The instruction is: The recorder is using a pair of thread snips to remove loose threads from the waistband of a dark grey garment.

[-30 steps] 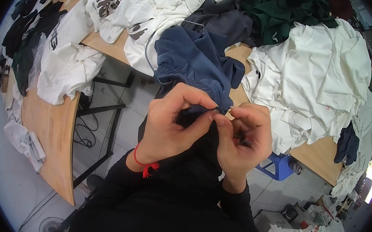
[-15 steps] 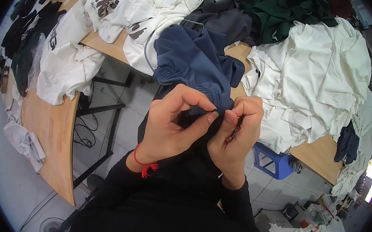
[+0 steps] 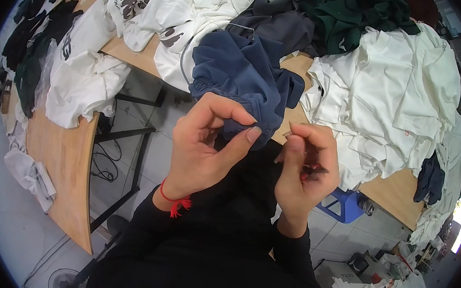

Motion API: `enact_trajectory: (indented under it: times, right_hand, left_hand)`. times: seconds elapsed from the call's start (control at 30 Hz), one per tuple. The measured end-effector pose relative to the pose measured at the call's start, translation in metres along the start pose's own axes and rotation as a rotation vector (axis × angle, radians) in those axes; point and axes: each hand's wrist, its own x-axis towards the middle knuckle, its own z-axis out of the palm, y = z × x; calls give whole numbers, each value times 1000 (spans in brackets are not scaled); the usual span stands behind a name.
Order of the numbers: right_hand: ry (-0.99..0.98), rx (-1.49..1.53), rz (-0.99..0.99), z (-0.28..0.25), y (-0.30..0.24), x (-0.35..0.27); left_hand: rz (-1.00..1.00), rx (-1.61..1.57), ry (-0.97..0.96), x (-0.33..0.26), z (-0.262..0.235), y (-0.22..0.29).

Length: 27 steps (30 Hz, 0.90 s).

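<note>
A blue garment (image 3: pixel 237 62) with a gathered, elastic-looking edge hangs over the table edge in front of me. My left hand (image 3: pixel 208 142), with a red string at its wrist, is closed at that edge, thumb and forefinger pinching by the cloth. Just to the right, apart from the garment, is my right hand (image 3: pixel 309 173). Its thumb and forefinger are nearly together; whether a thread runs between them is too fine to make out. Tucked in the curled fingers of that hand is a small red-and-dark tool (image 3: pixel 316 171), resembling thread snips, mostly hidden.
White garments (image 3: pixel 382 97) are heaped on the right, and more white shirts (image 3: pixel 182 8) lie at the back left. Dark green cloth (image 3: pixel 356 18) sits behind. A bare wooden table (image 3: pixel 64 168) stands left, a blue plastic stool (image 3: pixel 343 205) under the table at right.
My hands have drawn apart: the right moved right and slightly down, off the garment, exposing the red-and-dark tool. The left shifted a little left and up.
</note>
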Motion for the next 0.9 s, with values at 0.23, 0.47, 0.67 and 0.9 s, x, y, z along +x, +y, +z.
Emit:
enact_trajectory:
  times: [0.23,0.47,0.67,0.9]
  right_hand:
    - [-69,-138,-181,4,8,3]
    - [-106,54,-33,0,7,-1]
    - [-87,86,221,-18,13,-9]
    - [-221,281,240,-6,11,-15]
  left_hand:
    - [95,128,-90,-3,2,-5]
    - [95,34,-66,-3,6,-5]
    - [-87,-29,29,-2,4,5]
    - [62,33,17,-3,6,-6]
